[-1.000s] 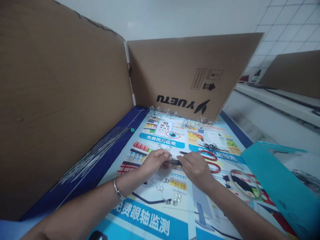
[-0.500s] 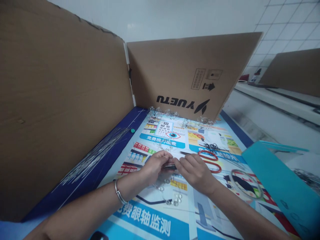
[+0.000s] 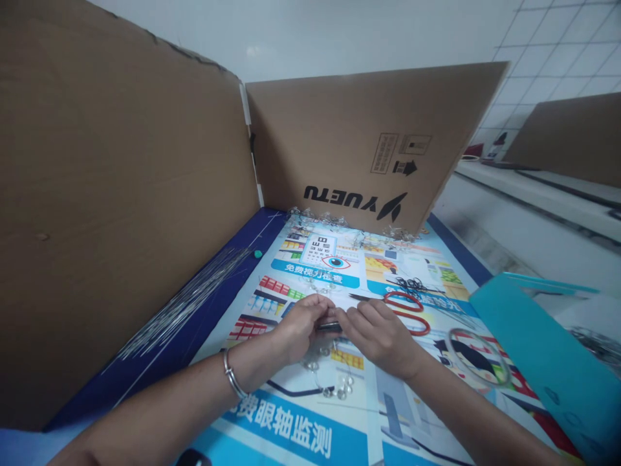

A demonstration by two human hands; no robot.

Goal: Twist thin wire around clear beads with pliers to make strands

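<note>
My left hand (image 3: pixel 298 329), a metal bangle on its wrist, is closed in a pinch. Its fingertips meet those of my right hand (image 3: pixel 377 335), whose fingers are curled and closed too. A small dark, shiny object (image 3: pixel 330 327) shows just beneath the touching fingertips; its kind is unclear. Below the hands, clear round beads (image 3: pixel 341 390) hang or lie along a thin strand. Beyond my right hand lie scissors with red handles (image 3: pixel 416 323), their dark blade pointing left. Whatever the fingertips pinch is too small to make out.
Thin metal wires (image 3: pixel 184 304) lie along the left cardboard panel (image 3: pixel 121 181). Another cardboard panel (image 3: pixel 359 142) stands at the back, with clear beaded pieces (image 3: pixel 398 234) along its foot. Black cords (image 3: pixel 410 285), a clear ring (image 3: pixel 478 356) and a teal box (image 3: pixel 538 349) are to the right.
Both hands keep almost the same place and grip. The fingertips and the dark object between them have shifted very slightly.
</note>
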